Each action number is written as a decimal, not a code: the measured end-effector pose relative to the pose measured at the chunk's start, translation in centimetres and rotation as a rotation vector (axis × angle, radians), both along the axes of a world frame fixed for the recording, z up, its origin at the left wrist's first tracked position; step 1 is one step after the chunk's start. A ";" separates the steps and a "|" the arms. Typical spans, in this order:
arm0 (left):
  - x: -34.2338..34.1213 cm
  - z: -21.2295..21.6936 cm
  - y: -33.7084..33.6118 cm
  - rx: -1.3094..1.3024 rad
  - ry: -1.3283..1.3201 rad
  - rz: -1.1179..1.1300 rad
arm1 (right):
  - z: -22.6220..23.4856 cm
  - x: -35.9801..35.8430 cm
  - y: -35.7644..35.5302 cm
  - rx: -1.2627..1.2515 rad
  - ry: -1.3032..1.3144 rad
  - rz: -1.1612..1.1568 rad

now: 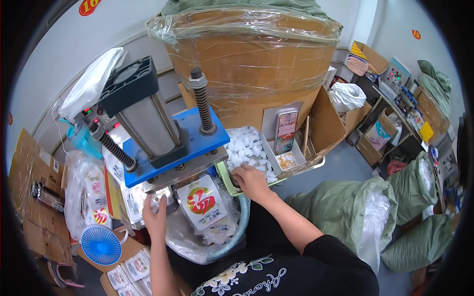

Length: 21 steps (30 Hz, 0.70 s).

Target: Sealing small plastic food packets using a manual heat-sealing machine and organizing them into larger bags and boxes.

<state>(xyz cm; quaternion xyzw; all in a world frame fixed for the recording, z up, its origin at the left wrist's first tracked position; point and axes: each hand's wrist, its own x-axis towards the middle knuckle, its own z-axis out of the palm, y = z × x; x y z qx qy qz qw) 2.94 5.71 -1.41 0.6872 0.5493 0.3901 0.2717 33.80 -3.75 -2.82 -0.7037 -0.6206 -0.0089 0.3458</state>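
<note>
A press with a blue plate point(197, 129), a grey cylinder and two spring-wound posts stands in front of me. My left hand point(156, 217) is at its lower front edge, thumb and forefinger apart beside a shiny clear-and-white piece. White pouches point(132, 201) lie just left of that hand. My right hand point(253, 183) reaches to a green tray point(223, 177), fingers curled in; what they hold, if anything, is hidden. Small white plastic pieces point(247, 148) are heaped beyond it. Between my hands, a printed white pouch point(201, 201) lies atop others in a plastic-lined round basket point(241, 224).
A tall wrapped carton point(247, 64) stands behind the press. A phone point(286, 132) leans in a white bin point(291, 160) holding rubber bands. Green sacks point(335, 207) fill the right floor. At lower left are a blue fan point(101, 245) and a box of packets point(133, 266).
</note>
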 end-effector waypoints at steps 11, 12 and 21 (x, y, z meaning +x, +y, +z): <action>-4.1 0.6 -4.3 0.324 0.156 0.099 | 2.4 1.0 -0.6 0.011 0.763 0.059; -3.1 1.9 -5.2 0.144 -0.063 0.017 | 3.0 0.2 -0.8 0.012 0.759 0.057; 1.1 -3.8 -9.7 -0.331 -0.303 -0.152 | 5.7 -8.2 -0.9 -0.010 0.669 0.549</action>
